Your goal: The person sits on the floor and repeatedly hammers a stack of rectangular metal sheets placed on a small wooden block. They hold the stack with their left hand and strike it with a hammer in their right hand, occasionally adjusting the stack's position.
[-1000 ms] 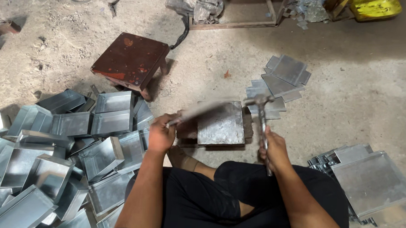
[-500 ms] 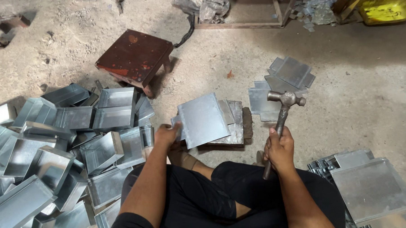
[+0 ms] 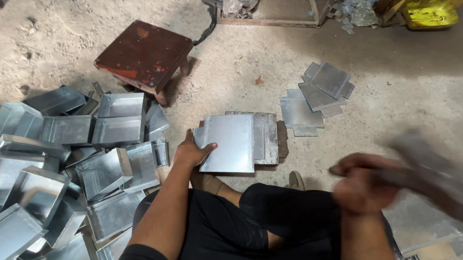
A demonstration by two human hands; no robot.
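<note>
Galvanised flat steel sheet (image 3: 230,143): left hand (image 3: 190,153) grips its left edge atop steel block (image 3: 267,136); right hand (image 3: 360,183), blurred, clasps blurred hammer (image 3: 427,172).

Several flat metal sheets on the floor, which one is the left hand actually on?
The flat sheet lying on the steel block before the knees; the left hand grips its left edge. The other flat blanks lie untouched farther right.

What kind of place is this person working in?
Most likely a small sheet-metal workshop, worked on the floor: a heap of folded metal trays, flat cut metal blanks on bare concrete, and a metal sheet held by the left hand.
</note>
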